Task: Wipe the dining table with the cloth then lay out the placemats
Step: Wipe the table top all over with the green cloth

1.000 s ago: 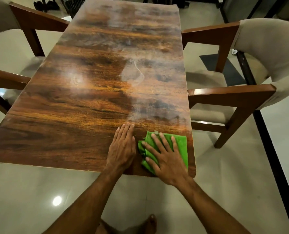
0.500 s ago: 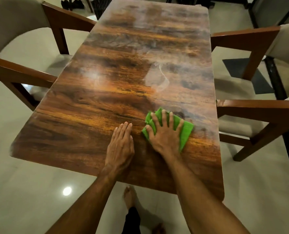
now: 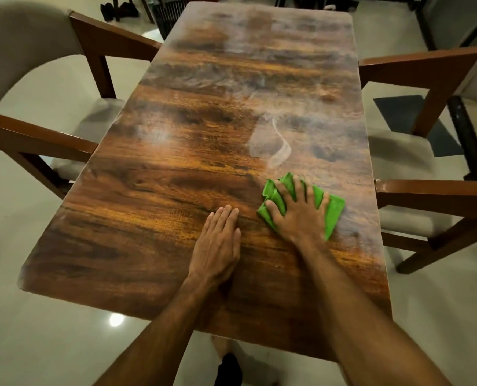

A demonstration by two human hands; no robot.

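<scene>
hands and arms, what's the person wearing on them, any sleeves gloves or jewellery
Nothing shows on either one. The left hand and right hand are bare, with no gloves, rings or watch in view. Both forearms are uncovered right to the bottom edge of the picture, so no sleeves show.

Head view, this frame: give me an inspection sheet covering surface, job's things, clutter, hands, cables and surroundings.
Surface: long dark wood-grain dining table, glossy, with hazy smears and a pale curled streak on the far half.
Job's things: crumpled green cleaning cloth lies on the table's right side; no placemats seen.
Clutter: nothing seen on the table.
Hands: right hand pressed flat on the cloth, fingers spread; left hand flat on bare wood beside it, apart from the cloth.
Cables: nothing seen.
Surroundings: wooden-armed chair with beige upholstery on the left, two more on the right; glossy pale tiled floor.
</scene>
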